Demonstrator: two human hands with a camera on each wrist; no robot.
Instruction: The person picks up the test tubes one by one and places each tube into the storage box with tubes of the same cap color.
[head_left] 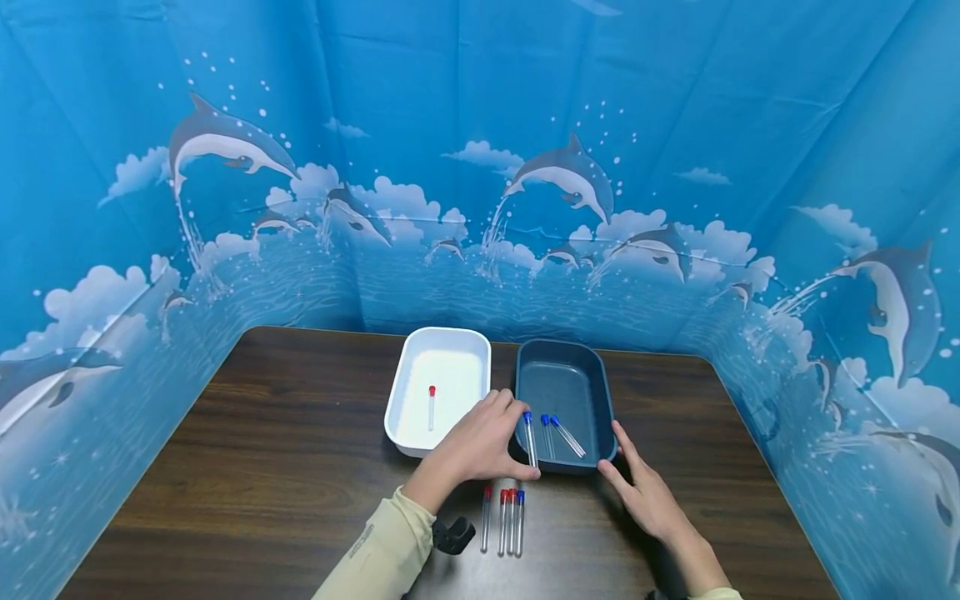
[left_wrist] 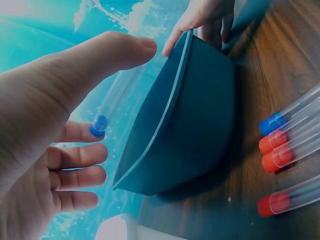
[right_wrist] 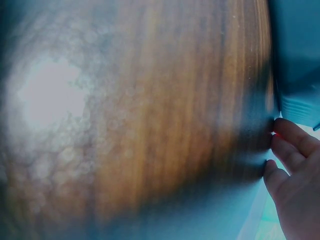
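Left hand [head_left: 480,446] pinches clear blue-capped tube [head_left: 530,440] over smooth navy tray [head_left: 564,358].

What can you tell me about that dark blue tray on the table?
The blue tray is a rounded rectangular tub, plastic by its look, with a thin rim, upright on the brown table beside a white tray. Two blue-capped tubes lie inside. The left hand holds a third tube over its near-left rim; the right hand touches its near-right corner.

Bare worktop [head_left: 285,467] lies open toward nine o'clock; at twelve the white tray [head_left: 405,379] and blue tray [head_left: 600,392] block, tubes [head_left: 504,521] at six.
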